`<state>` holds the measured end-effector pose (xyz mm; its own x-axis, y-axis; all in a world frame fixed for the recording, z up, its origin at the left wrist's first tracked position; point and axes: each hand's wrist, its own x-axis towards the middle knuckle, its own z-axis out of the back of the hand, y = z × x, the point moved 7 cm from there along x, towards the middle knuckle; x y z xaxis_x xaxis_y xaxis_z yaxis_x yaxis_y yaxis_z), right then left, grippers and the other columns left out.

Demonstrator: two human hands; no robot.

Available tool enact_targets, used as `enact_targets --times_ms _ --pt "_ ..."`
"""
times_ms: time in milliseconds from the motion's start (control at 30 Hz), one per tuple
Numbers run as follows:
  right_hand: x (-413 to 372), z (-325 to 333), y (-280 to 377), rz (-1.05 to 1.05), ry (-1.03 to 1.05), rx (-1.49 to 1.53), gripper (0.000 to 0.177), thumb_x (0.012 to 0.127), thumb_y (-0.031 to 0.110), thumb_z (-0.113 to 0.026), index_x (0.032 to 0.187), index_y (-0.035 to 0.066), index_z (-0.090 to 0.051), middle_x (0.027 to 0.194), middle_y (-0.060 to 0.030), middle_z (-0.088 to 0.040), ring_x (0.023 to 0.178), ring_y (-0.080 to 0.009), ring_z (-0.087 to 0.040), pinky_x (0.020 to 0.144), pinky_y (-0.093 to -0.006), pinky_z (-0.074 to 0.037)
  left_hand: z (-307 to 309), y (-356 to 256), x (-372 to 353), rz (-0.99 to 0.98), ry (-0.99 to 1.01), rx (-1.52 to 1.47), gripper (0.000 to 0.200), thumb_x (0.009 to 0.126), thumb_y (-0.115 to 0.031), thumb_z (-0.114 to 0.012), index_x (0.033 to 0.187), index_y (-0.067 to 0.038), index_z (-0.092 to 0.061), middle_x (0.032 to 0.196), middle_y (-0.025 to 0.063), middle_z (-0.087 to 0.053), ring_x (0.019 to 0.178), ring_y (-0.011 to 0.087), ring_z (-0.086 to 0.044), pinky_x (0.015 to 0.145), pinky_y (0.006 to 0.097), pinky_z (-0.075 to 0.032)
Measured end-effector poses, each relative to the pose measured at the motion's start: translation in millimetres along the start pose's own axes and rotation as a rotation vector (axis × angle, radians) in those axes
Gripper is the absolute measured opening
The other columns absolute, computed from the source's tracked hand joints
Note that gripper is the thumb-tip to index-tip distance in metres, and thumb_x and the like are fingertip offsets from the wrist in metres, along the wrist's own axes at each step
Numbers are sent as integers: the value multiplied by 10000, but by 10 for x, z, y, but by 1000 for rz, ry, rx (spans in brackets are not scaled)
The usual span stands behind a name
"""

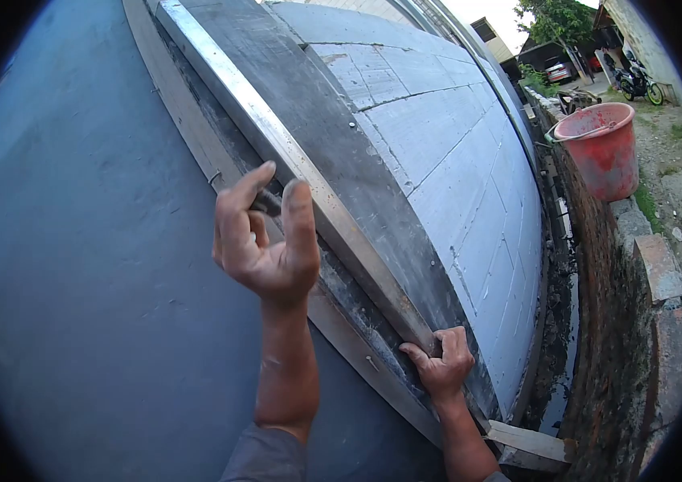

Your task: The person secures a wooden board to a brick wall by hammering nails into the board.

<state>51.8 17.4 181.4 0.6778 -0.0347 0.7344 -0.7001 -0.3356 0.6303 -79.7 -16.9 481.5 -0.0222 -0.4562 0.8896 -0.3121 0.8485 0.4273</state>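
A long rectangular metal bar (301,165), shiny at its upper end and smeared lower down, lies slantwise along the wall. My right hand (447,365) is closed on its lower end, thumb on the left side and fingers over the right. Further up, my left hand (269,245) is raised just left of the bar, its thumb and index finger apart and the other fingers curled. Nothing shows in its grasp. Beneath it runs a narrow wooden board (184,120) with nails in it, edging a smooth grey plastered surface (108,265).
Right of the bar are a dark grey strip (373,193) and a wall of pale blocks (461,193). A red bucket (602,161) stands on a low brick wall (662,321), beside a narrow wet channel (562,353). A motorcycle (638,84) is parked beyond.
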Motion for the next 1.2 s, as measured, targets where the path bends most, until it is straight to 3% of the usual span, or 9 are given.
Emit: enact_targets --times_ms 100,167,200,267,433,500,600,967,1200 --pt "0 10 -12 -19 -1 11 576 621 556 -827 749 49 -586 722 -77 -523 589 -269 -556 494 -370 -447 -396 -54 446 -260 121 -37 247 808 -202 -781 969 -37 -691 834 20 -661 586 28 -468 488 164 -323" --pt "6 4 -9 -19 18 15 575 624 556 -826 743 47 -587 718 -77 -523 589 -269 -555 496 -371 -444 -769 -155 423 -469 458 -106 263 815 -299 -771 921 -65 -714 781 50 -692 597 80 -601 472 208 -418" --pt "9 3 -20 -24 34 13 574 627 556 -825 736 45 -588 714 -78 -523 590 -270 -554 498 -372 -441 -793 -129 392 -467 450 -102 263 815 -299 -771 921 -65 -714 781 50 -692 597 80 -601 472 208 -418" --pt "12 -4 -34 -10 39 3 566 629 550 -827 726 45 -593 706 -78 -525 590 -270 -554 502 -374 -440 -1161 -40 69 -639 964 162 339 821 -411 -739 881 -78 -729 767 71 -710 560 143 -642 474 263 -483" --pt "50 -50 -26 -27 64 1 539 627 531 -834 702 47 -609 688 -75 -530 591 -268 -556 513 -377 -444 -1181 -35 134 -581 952 -17 382 812 -457 -731 850 -77 -733 779 62 -724 487 137 -608 449 273 -472" --pt "33 -36 -3 -27 77 -3 526 627 522 -837 697 51 -613 684 -72 -532 591 -266 -558 517 -376 -448 -1146 -65 136 -611 860 -73 406 854 -489 -669 787 -89 -688 608 36 -636 462 155 -598 406 303 -446" --pt "23 -20 11 -51 75 3 528 626 523 -837 700 50 -613 684 -72 -531 590 -265 -558 513 -374 -449 -1102 -81 120 -651 840 -86 348 801 -416 -761 848 -72 -731 741 53 -713 453 108 -570 409 253 -434" --pt "-15 14 42 -18 36 -38 524 642 517 -826 710 48 -603 693 -78 -529 589 -266 -558 511 -374 -447 -1041 -82 129 -688 734 -194 331 810 -403 -760 766 -82 -695 617 14 -634 419 101 -517 383 263 -404" --pt "-35 -40 23 2 68 -69 530 638 512 -828 737 47 -593 727 -79 -538 618 -281 -571 514 -388 -450 -1085 -38 100 -688 825 -59 385 810 -455 -737 782 -74 -688 655 35 -663 429 133 -549 397 293 -420"
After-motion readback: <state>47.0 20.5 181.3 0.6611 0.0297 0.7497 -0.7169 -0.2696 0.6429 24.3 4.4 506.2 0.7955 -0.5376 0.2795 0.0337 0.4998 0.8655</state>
